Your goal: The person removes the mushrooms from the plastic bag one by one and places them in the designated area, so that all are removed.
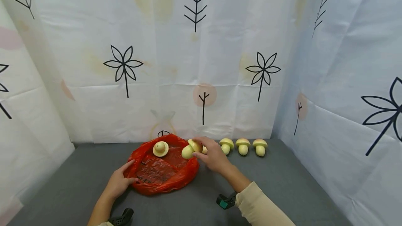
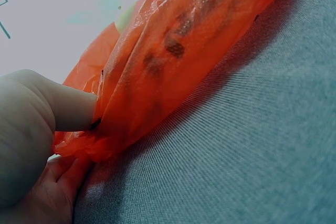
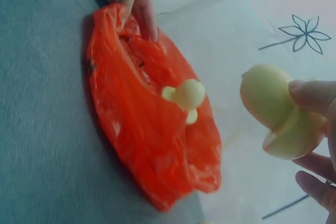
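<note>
My right hand holds a pale yellow-green toy mushroom over the right rim of a red plastic bag. In the right wrist view, thumb and fingertips grip this mushroom by its cap, with the rounded stem pointing away. The bag lies opened out on the table, its edge rolled into a low ring. My left hand pinches the bag's left edge, thumb on the inner side and fingers outside, as the left wrist view shows. Inside the bag, another mushroom rests cap down with its stem up.
Three more mushrooms stand in a row at the back right of the grey table. Part of another pale piece shows behind my right fingers. White patterned cloth hangs along the back and both sides.
</note>
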Action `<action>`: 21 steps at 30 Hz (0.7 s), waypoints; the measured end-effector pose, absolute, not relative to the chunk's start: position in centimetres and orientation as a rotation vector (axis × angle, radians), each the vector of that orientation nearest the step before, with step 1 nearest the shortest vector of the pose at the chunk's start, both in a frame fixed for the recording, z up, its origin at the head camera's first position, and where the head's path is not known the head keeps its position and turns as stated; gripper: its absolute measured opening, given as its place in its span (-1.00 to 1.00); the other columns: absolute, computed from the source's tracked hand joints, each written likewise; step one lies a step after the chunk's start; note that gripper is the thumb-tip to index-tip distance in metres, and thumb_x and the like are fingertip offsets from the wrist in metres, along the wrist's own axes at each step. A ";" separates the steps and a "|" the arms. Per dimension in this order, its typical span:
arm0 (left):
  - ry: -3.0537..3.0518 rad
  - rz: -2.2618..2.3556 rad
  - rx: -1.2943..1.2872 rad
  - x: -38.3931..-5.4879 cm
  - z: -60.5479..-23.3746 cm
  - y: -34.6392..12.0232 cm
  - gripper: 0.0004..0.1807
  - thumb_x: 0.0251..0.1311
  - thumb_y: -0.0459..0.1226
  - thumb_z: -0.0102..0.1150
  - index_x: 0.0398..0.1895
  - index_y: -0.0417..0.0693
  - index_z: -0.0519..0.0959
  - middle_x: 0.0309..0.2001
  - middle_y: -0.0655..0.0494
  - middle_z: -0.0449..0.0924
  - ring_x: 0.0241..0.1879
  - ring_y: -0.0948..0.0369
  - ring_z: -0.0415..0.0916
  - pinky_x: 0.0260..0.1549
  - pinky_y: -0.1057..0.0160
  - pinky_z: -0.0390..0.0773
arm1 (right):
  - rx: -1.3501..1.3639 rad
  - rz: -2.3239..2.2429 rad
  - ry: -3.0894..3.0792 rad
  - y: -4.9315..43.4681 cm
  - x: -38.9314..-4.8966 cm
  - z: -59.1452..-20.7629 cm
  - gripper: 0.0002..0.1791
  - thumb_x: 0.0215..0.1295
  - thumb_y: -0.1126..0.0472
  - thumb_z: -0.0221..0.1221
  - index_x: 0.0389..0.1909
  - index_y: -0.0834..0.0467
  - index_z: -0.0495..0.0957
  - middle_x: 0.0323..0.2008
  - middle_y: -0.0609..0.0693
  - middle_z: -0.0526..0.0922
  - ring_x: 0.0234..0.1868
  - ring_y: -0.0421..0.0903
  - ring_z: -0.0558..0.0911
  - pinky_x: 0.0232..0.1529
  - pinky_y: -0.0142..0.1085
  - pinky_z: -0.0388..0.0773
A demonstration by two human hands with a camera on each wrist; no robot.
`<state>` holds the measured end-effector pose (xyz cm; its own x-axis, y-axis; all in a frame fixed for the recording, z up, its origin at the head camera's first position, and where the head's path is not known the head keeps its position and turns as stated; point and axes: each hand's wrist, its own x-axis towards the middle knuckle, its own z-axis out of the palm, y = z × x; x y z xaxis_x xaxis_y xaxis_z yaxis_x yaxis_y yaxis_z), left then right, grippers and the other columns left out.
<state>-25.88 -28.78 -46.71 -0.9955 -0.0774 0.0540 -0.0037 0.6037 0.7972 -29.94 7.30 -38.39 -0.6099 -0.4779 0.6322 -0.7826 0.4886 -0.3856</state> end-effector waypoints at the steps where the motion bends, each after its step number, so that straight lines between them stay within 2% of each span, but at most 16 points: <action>1: -2.739 -1.358 0.070 -25.9 -46.7 -28.8 -0.16 0.04 -0.38 0.34 0.42 -0.31 0.20 0.34 -0.52 0.11 0.29 -0.36 0.11 0.19 -0.32 0.15 | 1.032 0.942 -2.287 7.7 -29.9 -38.4 -0.46 0.12 0.19 0.38 0.16 0.12 0.51 0.07 0.02 0.58 -0.03 -0.07 0.57 -0.05 -0.10 0.53; 6: -2.736 -1.353 0.075 -26.0 -46.9 -28.9 -0.16 0.04 -0.38 0.35 0.41 -0.31 0.20 0.34 -0.52 0.12 0.29 -0.36 0.11 0.19 -0.32 0.15 | 0.990 0.953 -2.229 9.3 -29.8 -38.7 -0.43 0.08 0.20 0.40 0.16 0.15 0.51 0.11 0.04 0.57 0.02 -0.04 0.57 -0.05 -0.12 0.55; 13: -2.745 -1.331 0.080 -26.1 -46.7 -28.9 -0.16 0.04 -0.37 0.35 0.41 -0.31 0.21 0.34 -0.53 0.11 0.29 -0.37 0.10 0.19 -0.33 0.15 | 0.950 0.938 -2.087 11.2 -29.8 -39.3 -0.41 0.02 0.26 0.42 0.13 0.21 0.52 0.06 0.10 0.59 -0.12 -0.03 0.58 -0.20 -0.17 0.56; 21: -2.748 -1.345 0.074 -25.9 -46.6 -28.7 -0.17 0.04 -0.39 0.34 0.42 -0.32 0.20 0.34 -0.53 0.11 0.28 -0.37 0.11 0.18 -0.32 0.17 | 0.879 0.946 -2.061 13.8 -29.7 -40.3 -0.41 0.02 0.29 0.43 0.14 0.19 0.52 0.08 0.11 0.59 -0.07 0.02 0.60 -0.14 -0.04 0.58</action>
